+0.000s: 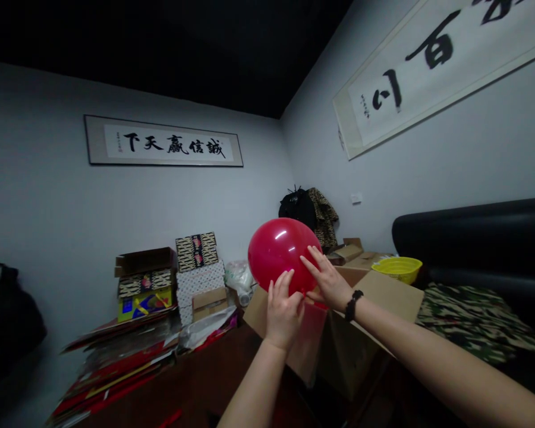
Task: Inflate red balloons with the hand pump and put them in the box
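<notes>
A red inflated balloon (280,252) is held up in front of me, above an open cardboard box (361,339). My left hand (283,309) rests against its lower side with fingers pointing up, pinching near the knot. My right hand (327,279), with a dark band at the wrist, presses its fingers flat on the balloon's right side. Both hands touch the balloon near its neck.
Stacked patterned boxes (196,267) and flat red paper goods (129,362) lie at the left on a dark table. A yellow bowl (397,267) sits behind the cardboard box. A black sofa (472,238) with a camouflage cloth (472,327) stands at the right. Framed calligraphy hangs on both walls.
</notes>
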`<state>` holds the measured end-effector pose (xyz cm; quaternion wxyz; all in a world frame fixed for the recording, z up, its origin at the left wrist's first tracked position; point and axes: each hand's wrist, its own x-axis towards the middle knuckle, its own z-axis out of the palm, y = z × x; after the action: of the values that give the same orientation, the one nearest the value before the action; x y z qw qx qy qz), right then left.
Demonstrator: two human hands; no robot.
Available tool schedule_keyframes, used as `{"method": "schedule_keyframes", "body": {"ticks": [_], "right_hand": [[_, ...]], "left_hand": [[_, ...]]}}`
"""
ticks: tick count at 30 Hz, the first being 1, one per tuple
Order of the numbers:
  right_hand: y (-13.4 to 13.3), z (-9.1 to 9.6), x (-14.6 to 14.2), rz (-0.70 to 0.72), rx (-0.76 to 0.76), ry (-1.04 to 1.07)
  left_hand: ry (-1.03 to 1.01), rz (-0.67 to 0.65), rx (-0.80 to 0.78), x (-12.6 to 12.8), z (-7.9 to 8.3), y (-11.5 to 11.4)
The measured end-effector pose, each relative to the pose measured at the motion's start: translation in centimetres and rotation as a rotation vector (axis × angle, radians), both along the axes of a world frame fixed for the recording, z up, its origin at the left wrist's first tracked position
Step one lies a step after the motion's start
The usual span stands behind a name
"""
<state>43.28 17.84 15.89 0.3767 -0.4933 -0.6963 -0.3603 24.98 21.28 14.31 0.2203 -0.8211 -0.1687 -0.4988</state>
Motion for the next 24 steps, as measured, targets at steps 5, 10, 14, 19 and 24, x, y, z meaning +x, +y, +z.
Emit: {"method": "schedule_keyframes", "body": {"ticks": [5, 10, 14, 19, 24], "right_hand": [[2.5, -1.7, 3.0, -0.029, -0.049, 0.041], [4.7, -3.6, 5.4, -0.017, -0.127, 0.026], [5.9, -4.6, 7.4, -0.011, -0.163, 0.035], [7.6, -4.4, 9.7, -0.066, -0.097, 0.195], [8.7, -4.0, 11.0, -0.105, -0.065, 0.338]], "left_hand": [[0.022, -0.026, -0.034, 3.4, -1.6, 2.9], [0.086, -0.038, -0.097, 5.2, -3.4, 5.6], [0.147, -0.072, -0.140, 5.4, -4.2, 7.6], [0.123, -0.054, -0.168, 5.2, -3.8, 9.9], [0.083, -0.010, -0.187, 5.1, -3.1, 11.9]]}}
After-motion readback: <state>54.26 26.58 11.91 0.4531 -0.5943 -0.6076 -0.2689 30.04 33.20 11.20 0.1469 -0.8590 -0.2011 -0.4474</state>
